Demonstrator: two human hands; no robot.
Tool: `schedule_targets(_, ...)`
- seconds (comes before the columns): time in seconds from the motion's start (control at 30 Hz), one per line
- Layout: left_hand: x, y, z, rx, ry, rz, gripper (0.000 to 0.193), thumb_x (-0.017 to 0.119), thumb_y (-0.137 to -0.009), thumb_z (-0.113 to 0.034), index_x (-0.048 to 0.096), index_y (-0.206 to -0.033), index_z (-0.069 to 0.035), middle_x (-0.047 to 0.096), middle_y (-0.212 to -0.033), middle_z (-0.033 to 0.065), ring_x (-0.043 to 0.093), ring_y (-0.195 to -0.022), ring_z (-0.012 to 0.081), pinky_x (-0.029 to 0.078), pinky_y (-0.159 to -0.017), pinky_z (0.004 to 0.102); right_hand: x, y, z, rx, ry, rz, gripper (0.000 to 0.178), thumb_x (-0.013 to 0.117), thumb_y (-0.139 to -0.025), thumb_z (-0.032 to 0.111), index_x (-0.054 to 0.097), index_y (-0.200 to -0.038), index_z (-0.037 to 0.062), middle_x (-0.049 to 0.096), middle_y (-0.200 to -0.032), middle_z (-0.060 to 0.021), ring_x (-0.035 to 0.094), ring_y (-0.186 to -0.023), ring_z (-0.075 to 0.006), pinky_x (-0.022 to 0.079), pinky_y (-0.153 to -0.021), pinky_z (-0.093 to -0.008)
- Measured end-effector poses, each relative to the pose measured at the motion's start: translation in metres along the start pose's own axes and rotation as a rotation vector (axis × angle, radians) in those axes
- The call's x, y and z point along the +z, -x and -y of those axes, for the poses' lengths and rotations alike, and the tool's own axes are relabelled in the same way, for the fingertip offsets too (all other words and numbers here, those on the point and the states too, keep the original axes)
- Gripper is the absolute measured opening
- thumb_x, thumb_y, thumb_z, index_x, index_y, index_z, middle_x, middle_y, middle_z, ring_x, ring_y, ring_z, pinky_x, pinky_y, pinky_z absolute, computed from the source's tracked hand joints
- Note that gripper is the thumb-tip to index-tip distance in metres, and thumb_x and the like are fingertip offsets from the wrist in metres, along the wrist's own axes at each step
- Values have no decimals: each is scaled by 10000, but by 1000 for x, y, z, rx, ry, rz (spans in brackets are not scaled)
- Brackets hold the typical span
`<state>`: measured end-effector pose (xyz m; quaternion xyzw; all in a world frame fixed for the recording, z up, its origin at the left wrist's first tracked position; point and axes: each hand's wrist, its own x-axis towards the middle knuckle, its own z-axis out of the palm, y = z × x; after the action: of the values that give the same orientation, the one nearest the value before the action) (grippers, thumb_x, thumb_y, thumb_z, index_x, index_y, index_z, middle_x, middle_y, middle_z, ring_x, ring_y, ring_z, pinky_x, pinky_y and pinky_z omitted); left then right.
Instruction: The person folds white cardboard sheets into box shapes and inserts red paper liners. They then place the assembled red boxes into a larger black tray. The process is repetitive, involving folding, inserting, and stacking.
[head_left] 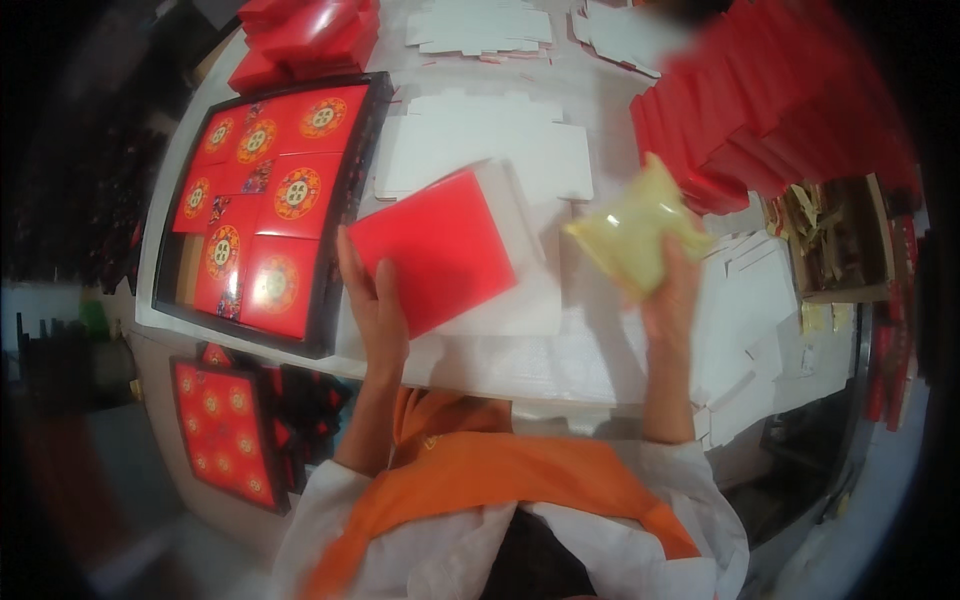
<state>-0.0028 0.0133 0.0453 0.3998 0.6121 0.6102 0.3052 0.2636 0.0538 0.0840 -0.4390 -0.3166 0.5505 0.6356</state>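
Note:
My left hand (377,305) grips a flat red box (440,250) by its left edge, with the thumb on the face and the fingers along the side. A white flap (510,205) stands out at the box's far right side. In my right hand (672,290) is a shiny pale-yellow sealed packet (630,235), held up over the table to the right of the box. What the packet contains cannot be made out.
At left lies a black-rimmed tray (325,270) of red boxes with round gold patterns. Flat white cardboard blanks (490,140) are stacked behind, and more blanks (745,310) lie at right. Red boxes (740,120) pile up at far right, beside an open carton (840,240).

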Motion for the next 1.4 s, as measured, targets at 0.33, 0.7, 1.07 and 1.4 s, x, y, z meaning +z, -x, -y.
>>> schedule_targets(0.33,-9,18,18,31,253,-29,559,443,-921,-198,172,-1391,-62,351,-1323,126,413,-1152,190,345,-963,293,95,-8,-59,-7,200,148,349,533,-867,165,393,-1150,15,435,-1196,-114,412,-1129,-184,346,-952,-312)
schedule_targets(0.7,-6,12,34,-20,387,-161,551,423,-936,-222,156,-1394,-70,285,-1365,95,359,-1191,179,321,-978,308,41,4,-45,-424,824,444,365,340,-942,229,506,-1187,15,457,-1266,-134,451,-1113,-220,324,-978,-333)
schedule_targets(1.07,-16,99,39,-89,337,186,586,531,-819,-17,221,-1317,-18,374,-1272,153,424,-1126,193,348,-938,323,19,41,-61,146,357,258,75,508,-857,68,540,-870,2,496,-836,-30,473,-757,-96,406,-664,-229)
schedule_targets(1.4,-48,100,-7,-368,90,451,514,491,-832,-71,316,-1311,-16,491,-1183,140,463,-1100,190,343,-942,290,-4,92,-71,161,660,617,131,499,-857,80,555,-771,-1,504,-775,-52,481,-717,-115,407,-660,-235)
